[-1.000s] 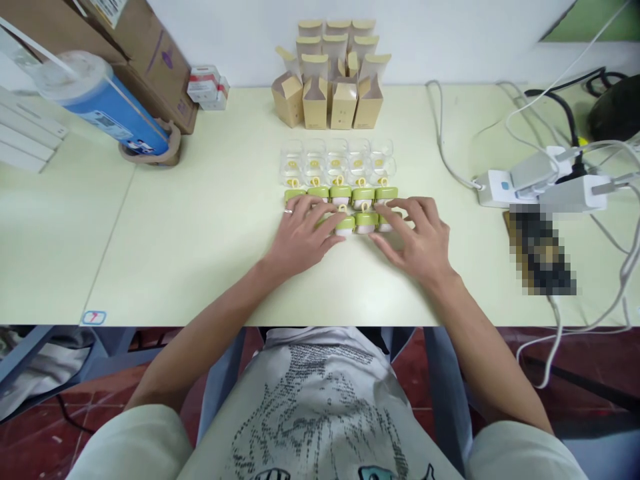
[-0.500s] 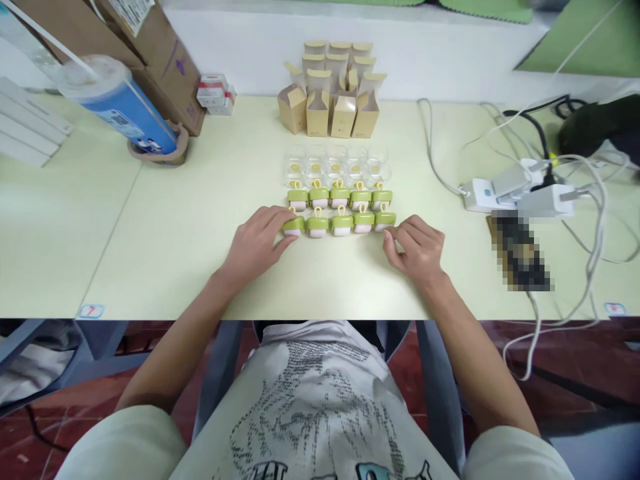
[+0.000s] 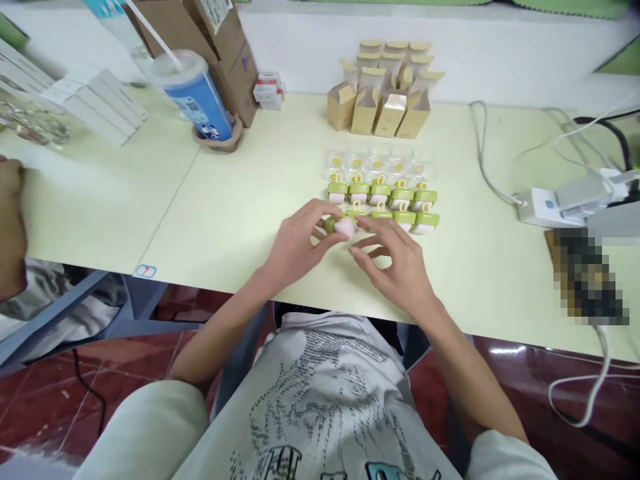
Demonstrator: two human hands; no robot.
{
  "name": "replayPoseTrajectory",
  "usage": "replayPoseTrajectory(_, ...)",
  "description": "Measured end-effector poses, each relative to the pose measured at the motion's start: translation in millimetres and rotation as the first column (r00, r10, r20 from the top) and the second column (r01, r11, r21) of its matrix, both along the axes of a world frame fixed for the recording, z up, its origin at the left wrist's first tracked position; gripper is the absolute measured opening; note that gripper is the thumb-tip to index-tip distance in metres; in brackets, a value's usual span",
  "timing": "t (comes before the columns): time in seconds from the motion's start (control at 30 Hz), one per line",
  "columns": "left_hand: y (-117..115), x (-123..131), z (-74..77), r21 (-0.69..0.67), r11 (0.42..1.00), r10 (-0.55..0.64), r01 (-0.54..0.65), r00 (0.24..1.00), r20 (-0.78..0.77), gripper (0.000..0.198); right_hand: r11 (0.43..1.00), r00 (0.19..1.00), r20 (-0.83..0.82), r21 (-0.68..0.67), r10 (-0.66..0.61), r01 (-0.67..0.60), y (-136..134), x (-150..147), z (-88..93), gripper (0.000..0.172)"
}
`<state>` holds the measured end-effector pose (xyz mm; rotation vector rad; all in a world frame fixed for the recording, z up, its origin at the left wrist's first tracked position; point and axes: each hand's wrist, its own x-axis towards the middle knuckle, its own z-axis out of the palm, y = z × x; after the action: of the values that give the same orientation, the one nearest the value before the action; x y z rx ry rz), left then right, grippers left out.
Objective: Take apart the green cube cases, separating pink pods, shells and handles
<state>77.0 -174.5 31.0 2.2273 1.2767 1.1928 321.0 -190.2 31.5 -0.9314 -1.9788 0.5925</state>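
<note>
At left, a tall blue cup (image 3: 200, 107) with a thin white straw (image 3: 153, 32) is seated in a brown ring-shaped holder (image 3: 225, 141). A brown cardboard carton (image 3: 240, 80) is set behind it; small white-and-red boxes (image 3: 270, 92) are stacked beside that. Slim white boxes (image 3: 103, 103) are lined up further left. At right, a white power strip (image 3: 540, 205) is loaded with a white adapter (image 3: 587, 193). A flat dark object (image 3: 590, 277), obscured by pixelation, is laid near it. A blue-edged sticker (image 3: 146, 271) is stuck at the front edge of the pale table (image 3: 250, 190).
</note>
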Motion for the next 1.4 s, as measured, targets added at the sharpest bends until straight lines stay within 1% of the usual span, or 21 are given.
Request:
replayPoseTrajectory(0.07, -3.4, 22.6, 4.1, 0.038, 0.998, -0.057, 0.053, 0.992, 0.11, 0.021, 0.997, 0.997, -0.046, 0.048, -0.055, 0.058, 2.9, 2.0, -1.0, 0.043)
replayPoseTrajectory(0.13, -5.0, 41.5, 6.5, 0.036, 0.997, -0.067, 0.062, 0.985, 0.158, 0.017, 0.982, 0.99, -0.046, 0.126, -0.136, 0.141, 4.3, 8.0, -2.6, 0.038)
replayPoseTrajectory(0.2, -4.1, 54.1, 6.6, 0.016, 0.999, -0.052, 0.05, 0.987, 0.151, 0.019, 0.965, 0.981, -0.01, 0.175, -0.196, 0.194, 5.2, 15.3, -4.7, 0.037)
replayPoseTrajectory(0.27, -1.1, 60.5, 5.2, 0.004, 0.999, -0.053, 0.053, 0.992, 0.117, 0.022, 0.956, 0.973, 0.028, 0.193, -0.231, 0.222, 6.9, 22.2, -8.3, 0.038)
replayPoseTrajectory(0.37, 6.0, 61.7, 3.1, 0.007, 0.996, -0.093, 0.093, 0.994, 0.059, 0.021, 0.952, 0.965, 0.053, 0.186, -0.255, 0.242, 10.7, 29.6, -15.4, 0.033)
replayPoseTrajectory(0.47, 11.4, 59.1, 3.9, 0.048, 0.991, -0.123, 0.123, 0.992, 0.004, 0.02, 0.963, 0.971, 0.07, 0.163, -0.227, 0.213, 13.0, 32.9, -19.6, 0.028)
replayPoseTrajectory(0.5, 12.1, 58.4, 4.8, 0.067, 0.989, -0.131, 0.131, 0.991, -0.004, 0.018, 0.964, 0.974, 0.069, 0.17, -0.218, 0.204, 13.1, 33.2, -19.7, 0.028)
replayPoseTrajectory(0.57, 12.0, 57.6, 6.8, 0.125, 0.983, -0.135, 0.133, 0.991, 0.005, 0.013, 0.953, 0.973, 0.06, 0.225, -0.224, 0.205, 12.5, 32.8, -18.4, 0.028)
replayPoseTrajectory(0.63, 11.0, 57.2, 8.0, 0.196, 0.974, -0.12, 0.115, 0.993, 0.017, 0.011, 0.928, 0.969, 0.052, 0.303, -0.243, 0.217, 11.5, 32.3, -16.5, 0.028)
replayPoseTrajectory(0.7, 10.4, 57.2, 7.8, 0.237, 0.966, -0.109, 0.106, 0.994, 0.002, 0.011, 0.912, 0.964, 0.06, 0.343, -0.259, 0.224, 11.0, 32.4, -15.7, 0.028)
replayPoseTrajectory(0.8, 10.2, 58.5, 5.2, 0.256, 0.961, -0.084, 0.1, 0.994, -0.073, 0.011, 0.927, 0.965, 0.083, 0.309, -0.249, 0.213, 11.0, 33.2, -16.5, 0.028)
replayPoseTrajectory(0.87, 9.9, 60.5, 3.1, 0.329, 0.943, -0.018, 0.056, 0.993, -0.117, 0.009, 0.932, 0.97, 0.076, 0.301, -0.233, 0.2, 10.5, 32.6, -17.3, 0.028)
replayPoseTrajectory(0.93, 9.5, 62.2, 1.4, 0.399, 0.917, 0.04, 0.02, 0.989, -0.142, 0.011, 0.922, 0.973, 0.051, 0.334, -0.227, 0.197, 9.4, 30.7, -17.7, 0.027)
replayPoseTrajectory(0.97, 9.4, 62.6, 0.8, 0.408, 0.913, 0.046, 0.019, 0.988, -0.148, 0.012, 0.911, 0.971, 0.043, 0.359, -0.234, 0.204, 8.8, 29.4, -17.9, 0.027)
replayPoseTrajectory(1.07, 10.0, 61.1, -0.3, 0.36, 0.931, 0.003, 0.053, 0.988, -0.153, 0.013, 0.874, 0.955, 0.068, 0.425, -0.289, 0.234, 7.5, 25.9, -18.5, 0.025)
replayPoseTrajectory(1.13, 10.9, 58.9, -0.9, 0.331, 0.941, -0.015, 0.066, 0.988, -0.156, 0.014, 0.861, 0.943, 0.094, 0.445, -0.32, 0.247, 7.4, 24.7, -19.3, 0.023)
replayPoseTrajectory(1.3, 11.7, 56.1, -3.7, 0.297, 0.951, -0.039, 0.089, 0.985, -0.169, 0.013, 0.872, 0.947, 0.098, 0.429, -0.306, 0.238, 8.9, 24.9, -21.8, 0.02)
replayPoseTrajectory(1.4, 10.7, 56.5, -6.5, 0.273, 0.96, -0.024, 0.069, 0.986, -0.163, 0.013, 0.887, 0.949, 0.111, 0.399, -0.297, 0.231, 9.7, 25.0, -23.2, 0.018)
